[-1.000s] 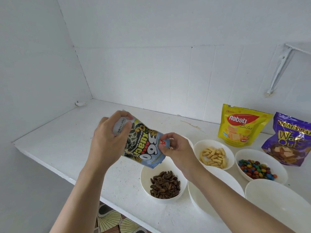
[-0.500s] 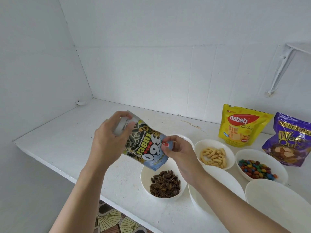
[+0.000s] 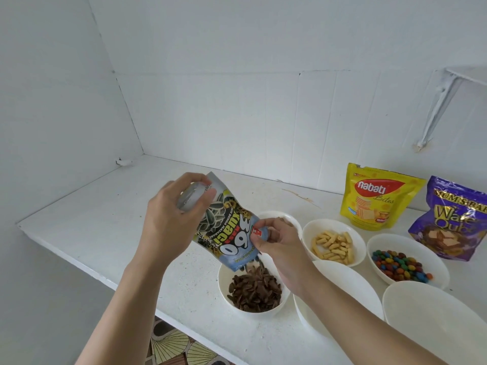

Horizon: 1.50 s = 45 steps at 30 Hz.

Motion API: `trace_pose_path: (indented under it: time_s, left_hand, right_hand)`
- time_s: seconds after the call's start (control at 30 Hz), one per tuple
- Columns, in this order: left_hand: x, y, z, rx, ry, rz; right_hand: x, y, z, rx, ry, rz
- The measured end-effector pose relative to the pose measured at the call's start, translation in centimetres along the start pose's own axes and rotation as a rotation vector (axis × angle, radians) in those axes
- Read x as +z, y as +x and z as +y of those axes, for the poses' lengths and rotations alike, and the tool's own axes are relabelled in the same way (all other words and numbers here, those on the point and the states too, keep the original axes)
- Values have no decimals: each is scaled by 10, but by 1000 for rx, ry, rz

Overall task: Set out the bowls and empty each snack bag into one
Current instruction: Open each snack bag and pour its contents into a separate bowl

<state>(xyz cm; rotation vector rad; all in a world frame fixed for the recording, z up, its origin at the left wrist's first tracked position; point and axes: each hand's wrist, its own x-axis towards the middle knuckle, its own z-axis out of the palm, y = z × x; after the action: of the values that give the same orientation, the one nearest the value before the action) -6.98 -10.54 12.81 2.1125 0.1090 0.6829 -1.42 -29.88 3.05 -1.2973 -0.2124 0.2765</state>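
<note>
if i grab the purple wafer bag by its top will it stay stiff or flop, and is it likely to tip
The purple bag is crinkly, glossy film, so it will probably flex and feel a bit slippery. It stands upright and looks full, so the body should hold its shape while the top folds. Standing on the counter on a narrow base, it could tip if pushed high.

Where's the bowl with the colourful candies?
The candy bowl sits on the right of the counter, between the purple bag and the bowl of yellow sticks.
</note>
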Motion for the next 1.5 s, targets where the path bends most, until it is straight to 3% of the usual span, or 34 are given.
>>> trace_pose_path:
  time_s: [0.3, 0.6, 0.7, 0.83, 1.0, 1.13, 1.3, 1.4, 1.5]
  left_hand:
    - [-6, 6, 8, 9, -115, 95]
    - [-27, 19, 59, 261, -214, 202]
    - [-22, 17, 58, 267, -172, 159]
    - [-7, 10, 37, 177, -39, -23]
    - [14, -2, 8, 100, 56, -180]
    - [14, 4, 5, 88, 24, -144]
    - [9, 19, 27, 199, -215, -71]
    - [8, 25, 42, 308, -357, -60]
    - [10, 27, 45, 384, -341, -73]
  right_hand:
    - [5, 4, -16, -111, -37, 22]
    - [17, 8, -56, -346, 26, -9]
    - [15, 6, -49, -303, 9, 11]
    - [7, 3, -22, -106, -26, 64]
    - [-5, 0, 0, 57, -280, 120]
    - [-9, -1, -8, -144, -409, 102]
    - [-1, 1, -58, -423, -283, -105]
    - [11, 1, -85, -537, -239, -132]
    - [16, 0, -97, -602, -192, -156]
